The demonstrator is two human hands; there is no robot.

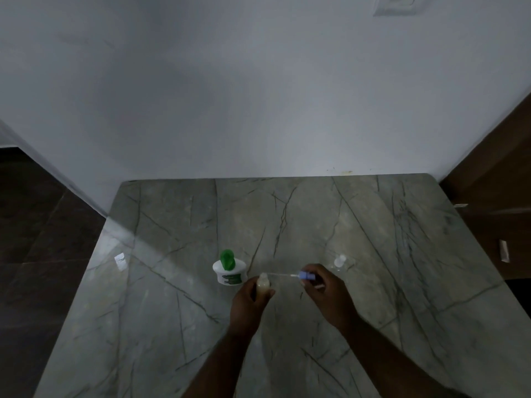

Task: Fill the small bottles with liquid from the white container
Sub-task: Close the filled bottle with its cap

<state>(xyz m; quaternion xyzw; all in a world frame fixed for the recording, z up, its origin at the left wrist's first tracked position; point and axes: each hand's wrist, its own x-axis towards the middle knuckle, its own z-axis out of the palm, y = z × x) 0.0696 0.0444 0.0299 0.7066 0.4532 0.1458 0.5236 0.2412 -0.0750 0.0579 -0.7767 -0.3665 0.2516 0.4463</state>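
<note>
A white container (230,272) with a green cap and green label stands on the marble table (172,297). Just right of it my left hand (247,304) grips a small bottle (263,283) holding pale liquid, its neck uncovered. My right hand (326,293) pinches a blue spray cap (306,275); its thin clear tube (280,274) stretches left, with its tip at the bottle's mouth. A second small clear bottle (340,260) stands farther back on the right, apart from both hands.
The table's far edge meets a grey-white wall (258,110). Dark floor lies to the left and a brown wooden door or cabinet (494,182) to the right. A bright light reflection (119,258) sits on the left part of the tabletop.
</note>
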